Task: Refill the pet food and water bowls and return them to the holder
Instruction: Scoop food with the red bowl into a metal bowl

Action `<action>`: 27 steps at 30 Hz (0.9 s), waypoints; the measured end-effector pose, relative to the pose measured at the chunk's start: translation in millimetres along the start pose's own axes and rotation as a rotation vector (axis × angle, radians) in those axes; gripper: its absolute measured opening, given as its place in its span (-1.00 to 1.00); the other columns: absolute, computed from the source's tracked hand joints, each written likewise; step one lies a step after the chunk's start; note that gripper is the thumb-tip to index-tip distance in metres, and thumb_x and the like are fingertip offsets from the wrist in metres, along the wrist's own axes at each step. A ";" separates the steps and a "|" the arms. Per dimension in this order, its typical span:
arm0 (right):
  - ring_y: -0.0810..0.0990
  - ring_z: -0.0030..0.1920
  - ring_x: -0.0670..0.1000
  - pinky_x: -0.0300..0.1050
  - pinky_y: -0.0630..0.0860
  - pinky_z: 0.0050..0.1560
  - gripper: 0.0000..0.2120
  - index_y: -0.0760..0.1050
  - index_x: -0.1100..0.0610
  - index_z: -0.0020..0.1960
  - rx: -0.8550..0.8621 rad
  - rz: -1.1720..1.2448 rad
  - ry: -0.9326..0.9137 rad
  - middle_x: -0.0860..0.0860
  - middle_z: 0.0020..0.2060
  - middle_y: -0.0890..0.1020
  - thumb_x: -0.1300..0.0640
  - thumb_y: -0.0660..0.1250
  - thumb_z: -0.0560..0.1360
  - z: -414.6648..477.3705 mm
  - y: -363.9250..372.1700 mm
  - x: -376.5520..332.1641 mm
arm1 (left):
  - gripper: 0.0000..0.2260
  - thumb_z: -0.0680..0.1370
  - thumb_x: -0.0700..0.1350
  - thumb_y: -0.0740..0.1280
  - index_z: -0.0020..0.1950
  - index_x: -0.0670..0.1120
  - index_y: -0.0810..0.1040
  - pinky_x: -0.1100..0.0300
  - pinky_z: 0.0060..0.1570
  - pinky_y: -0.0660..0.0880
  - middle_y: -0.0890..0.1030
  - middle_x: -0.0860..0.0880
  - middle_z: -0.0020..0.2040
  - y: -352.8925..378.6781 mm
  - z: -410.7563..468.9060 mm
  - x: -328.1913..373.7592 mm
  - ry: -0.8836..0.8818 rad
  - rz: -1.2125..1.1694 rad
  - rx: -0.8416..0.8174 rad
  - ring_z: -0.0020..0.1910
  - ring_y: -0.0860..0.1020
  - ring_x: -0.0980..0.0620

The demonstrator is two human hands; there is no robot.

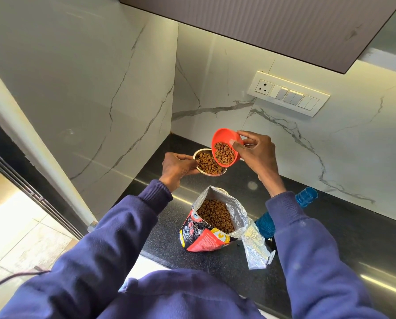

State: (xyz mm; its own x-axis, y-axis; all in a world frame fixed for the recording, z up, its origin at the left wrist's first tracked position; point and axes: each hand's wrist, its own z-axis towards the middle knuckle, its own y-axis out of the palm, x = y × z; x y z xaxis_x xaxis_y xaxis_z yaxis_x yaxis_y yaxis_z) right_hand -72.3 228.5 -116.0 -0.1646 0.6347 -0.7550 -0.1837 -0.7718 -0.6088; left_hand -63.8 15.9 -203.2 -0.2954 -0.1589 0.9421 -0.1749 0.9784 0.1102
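My left hand [177,168] holds a small steel bowl [200,155] by its left rim, above the black counter. Brown kibble [207,165] lies inside it. My right hand [257,153] grips an orange plastic cup [224,137] tilted toward me over the bowl's right side, with kibble resting at its lower lip. Below them an open foil pet food bag [209,229] stands on the counter, its mouth wide and kibble showing inside. The rim of a second steel bowl [222,189] peeks out behind the bag. No holder is in view.
A blue plastic water bottle [305,198] lies on the black counter [344,229] right of the bag, partly behind my right sleeve. A switch panel [289,94] sits on the marble backsplash. A marble side wall [88,100] rises at left, a cabinet overhead.
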 end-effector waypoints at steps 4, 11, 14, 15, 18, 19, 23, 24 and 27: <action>0.71 0.10 0.06 -0.24 0.61 -0.04 -0.50 0.57 0.12 0.39 0.001 -0.002 -0.014 0.17 0.17 0.70 0.03 0.53 0.49 0.1 1.4 0.5 | -0.81 0.49 -0.34 0.49 0.09 -0.33 0.67 -0.04 0.03 0.70 0.72 -0.27 0.01 0.8 -1.4 0.5 0.002 0.004 -0.003 -0.07 0.75 -0.14; 0.72 0.07 0.04 -0.21 0.64 -0.02 -0.49 0.56 0.13 0.39 0.002 -0.007 -0.023 0.18 0.17 0.70 0.02 0.53 0.49 0.1 2.5 0.3 | -0.80 0.50 -0.33 0.48 0.10 -0.35 0.66 0.08 -0.10 0.72 0.71 -0.28 0.01 -0.1 -4.4 1.5 0.004 -0.009 -0.017 -0.07 0.75 -0.16; 0.70 0.01 -0.01 -0.38 0.56 -0.12 -0.49 0.55 0.15 0.40 0.001 -0.037 -0.044 0.17 0.16 0.71 0.05 0.53 0.50 -0.1 3.7 0.1 | -0.80 0.50 -0.33 0.48 0.11 -0.36 0.66 0.09 -0.12 0.72 0.71 -0.28 0.02 -0.6 -4.5 1.7 0.010 -0.010 -0.019 -0.06 0.75 -0.16; 0.71 0.02 0.00 -0.37 0.57 -0.11 -0.49 0.55 0.15 0.40 -0.001 -0.034 -0.044 0.17 0.16 0.71 0.05 0.53 0.49 -0.2 3.9 -0.2 | -0.80 0.50 -0.33 0.48 0.11 -0.35 0.66 0.08 -0.11 0.72 0.71 -0.28 0.02 -0.6 -4.4 1.7 0.012 -0.010 -0.019 -0.06 0.75 -0.16; 0.73 0.06 0.05 -0.24 0.64 -0.06 -0.49 0.55 0.14 0.40 -0.003 -0.016 -0.031 0.17 0.16 0.71 0.03 0.53 0.50 0.0 4.4 -0.6 | -0.80 0.50 -0.32 0.48 0.10 -0.34 0.67 0.08 -0.11 0.72 0.72 -0.27 0.01 -0.2 -4.2 2.3 0.010 -0.005 -0.016 -0.07 0.75 -0.14; 0.73 0.07 0.06 -0.28 0.62 -0.08 -0.49 0.55 0.15 0.40 -0.004 -0.020 -0.030 0.18 0.16 0.71 0.04 0.53 0.50 0.3 4.7 -0.5 | -0.80 0.50 -0.32 0.48 0.10 -0.34 0.67 0.08 -0.10 0.72 0.72 -0.26 0.01 -0.2 -3.9 2.4 0.008 -0.004 -0.015 -0.07 0.75 -0.14; 0.70 0.00 -0.02 -0.41 0.53 -0.15 -0.49 0.55 0.15 0.40 -0.008 -0.042 -0.042 0.17 0.17 0.71 0.05 0.53 0.50 0.5 6.2 -0.7 | -0.80 0.50 -0.32 0.48 0.11 -0.33 0.67 0.07 -0.09 0.72 0.72 -0.25 0.01 0.2 -1.8 1.7 0.004 0.006 -0.006 -0.09 0.75 -0.12; 0.68 -0.01 -0.04 -0.39 0.54 -0.14 -0.49 0.55 0.15 0.40 -0.008 -0.042 -0.044 0.17 0.17 0.71 0.06 0.53 0.50 0.6 6.3 -1.3 | -0.80 0.50 -0.32 0.48 0.11 -0.33 0.67 0.07 -0.09 0.72 0.72 -0.25 0.01 0.2 -1.3 1.2 0.004 0.007 -0.007 -0.09 0.75 -0.11; 0.71 0.03 0.03 -0.20 0.65 -0.05 -0.49 0.54 0.16 0.41 -0.009 -0.034 -0.038 0.19 0.18 0.70 0.07 0.53 0.50 0.8 6.4 -2.5 | -0.80 0.50 -0.32 0.48 0.10 -0.34 0.67 0.02 -0.04 0.71 0.72 -0.26 0.02 0.2 -0.6 0.2 0.004 -0.002 -0.014 -0.08 0.75 -0.13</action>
State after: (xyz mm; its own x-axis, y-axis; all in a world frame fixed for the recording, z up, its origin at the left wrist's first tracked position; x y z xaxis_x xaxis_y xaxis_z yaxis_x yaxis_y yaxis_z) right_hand -73.9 222.0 -117.7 -0.1953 0.6616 -0.7240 -0.1814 -0.7499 -0.6362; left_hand -63.4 16.1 -202.8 -0.2912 -0.1608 0.9431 -0.1629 0.9797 0.1168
